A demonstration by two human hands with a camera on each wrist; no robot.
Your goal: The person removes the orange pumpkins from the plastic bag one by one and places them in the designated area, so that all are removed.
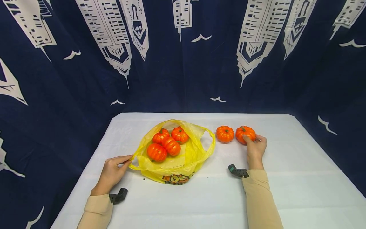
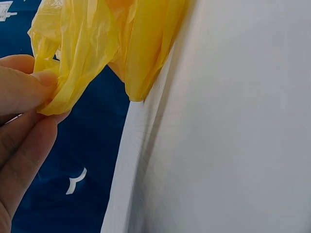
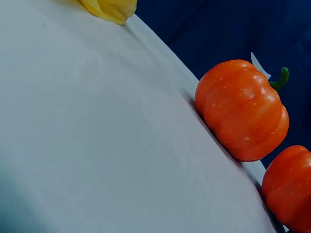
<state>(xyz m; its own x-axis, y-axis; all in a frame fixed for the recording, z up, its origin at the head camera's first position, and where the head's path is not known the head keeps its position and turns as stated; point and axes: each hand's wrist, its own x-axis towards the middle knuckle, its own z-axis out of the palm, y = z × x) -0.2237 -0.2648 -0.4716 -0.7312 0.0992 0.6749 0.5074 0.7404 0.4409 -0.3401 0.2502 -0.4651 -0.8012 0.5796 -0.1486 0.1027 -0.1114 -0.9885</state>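
A yellow plastic bag (image 1: 183,162) lies spread on the table with its mouth up, and several small orange pumpkins (image 1: 157,152) sit inside. My left hand (image 1: 111,171) pinches the bag's left handle between thumb and fingers; the left wrist view shows the gathered yellow handle (image 2: 80,63) close up. To the right of the bag, two more pumpkins stand side by side. My right hand (image 1: 256,149) holds the farther-right pumpkin (image 1: 245,134), thumb in front and fingers at its right side. The other pumpkin (image 1: 225,134) stands untouched. The right hand is out of the right wrist view.
A white-covered table (image 1: 300,178) carries everything. Behind it hangs a dark blue cloth (image 1: 183,79) printed with white buildings and birds. Black camera mounts (image 1: 238,171) are on both wrists. A few dark specks lie in front of the bag.
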